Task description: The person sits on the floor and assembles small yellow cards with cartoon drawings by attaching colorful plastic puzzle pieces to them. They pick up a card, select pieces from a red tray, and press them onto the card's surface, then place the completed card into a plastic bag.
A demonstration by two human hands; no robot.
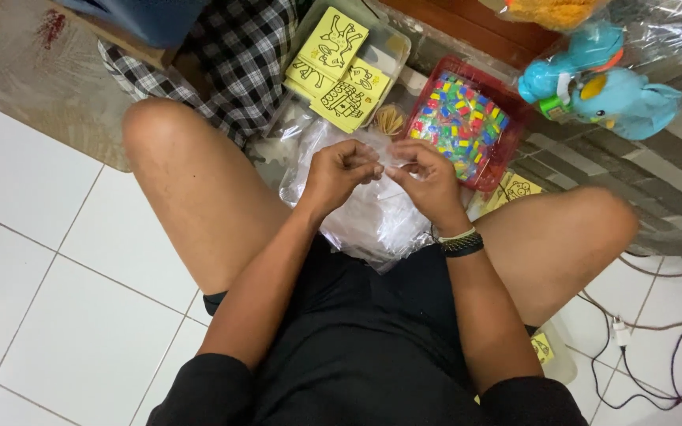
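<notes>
I pinch a small clear plastic bag between both hands, just above the heap of clear bags in my lap. My left hand has its fingers curled tight onto one edge; my right hand nips the other edge between thumb and fingertips. I judge it feather-light, limp and slick, prone to cling shut, so the top edge is the place to grip and rub apart. It is nearly see-through, so I cannot tell its outline or whether anything is inside. Beyond my hands sit a red tray of coloured beads, a clear box of yellow picture cards and blue toy elephants in wrap. My right knee hides part of another card.
</notes>
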